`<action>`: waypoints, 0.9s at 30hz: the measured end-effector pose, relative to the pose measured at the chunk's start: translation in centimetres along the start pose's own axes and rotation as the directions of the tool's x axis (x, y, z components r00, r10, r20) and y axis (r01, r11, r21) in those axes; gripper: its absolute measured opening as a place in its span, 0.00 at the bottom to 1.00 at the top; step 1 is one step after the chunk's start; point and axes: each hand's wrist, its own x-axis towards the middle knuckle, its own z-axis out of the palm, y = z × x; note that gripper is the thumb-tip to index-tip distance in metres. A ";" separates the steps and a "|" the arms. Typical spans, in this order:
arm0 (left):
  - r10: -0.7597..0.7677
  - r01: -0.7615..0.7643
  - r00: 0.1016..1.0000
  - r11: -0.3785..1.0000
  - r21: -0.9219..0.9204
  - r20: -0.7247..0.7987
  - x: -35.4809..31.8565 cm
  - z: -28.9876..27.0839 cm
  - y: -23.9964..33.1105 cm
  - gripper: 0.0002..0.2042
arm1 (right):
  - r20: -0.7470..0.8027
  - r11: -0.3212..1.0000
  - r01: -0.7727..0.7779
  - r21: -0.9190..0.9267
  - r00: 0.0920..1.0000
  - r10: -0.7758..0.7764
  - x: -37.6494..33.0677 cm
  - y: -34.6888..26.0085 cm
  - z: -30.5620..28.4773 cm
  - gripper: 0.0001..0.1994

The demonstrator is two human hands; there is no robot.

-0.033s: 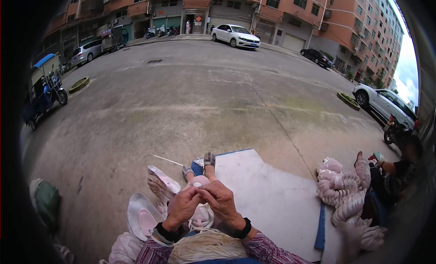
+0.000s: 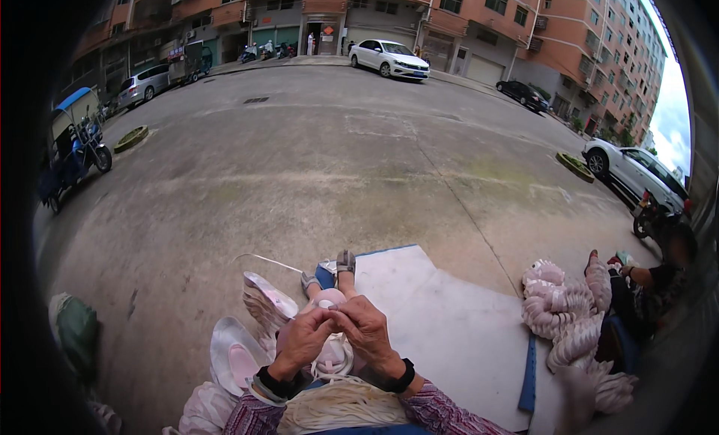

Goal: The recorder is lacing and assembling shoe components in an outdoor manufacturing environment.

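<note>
My left hand and my right hand meet above my lap, fingertips pinched together. What lies between the fingertips is too small to make out. Just below them sits a pale pink, rounded fabric piece with cream cord around it, partly covered by my hands. A thick bundle of cream cords is spread across my lap, between my forearms. Beside my left hand stand a stack of pale pink, shoe-shaped pieces and a white oval piece with a pink middle.
A white board with blue edges lies on the concrete to my right. Heaps of pale pink stacked pieces are beyond it, next to another person. A green sack rests at far left. Parked vehicles, including a white car, stand farther off.
</note>
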 end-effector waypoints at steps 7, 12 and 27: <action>-0.002 0.035 0.996 0.935 0.354 -0.095 -1.1 -2.0 -3.1 0.09 | 0.111 0.782 -0.409 0.470 0.906 0.408 -0.6 1.1 -0.4 0.08; 0.214 -0.098 0.952 0.889 0.448 -0.217 -1.5 -2.4 -4.0 0.09 | 0.108 0.730 -0.376 0.570 0.916 0.387 -0.4 0.6 -1.2 0.12; -0.208 0.272 0.947 0.924 0.269 -0.244 -1.5 -2.5 -4.3 0.10 | 0.076 0.557 -0.322 0.765 0.905 0.418 -1.6 1.7 -2.5 0.12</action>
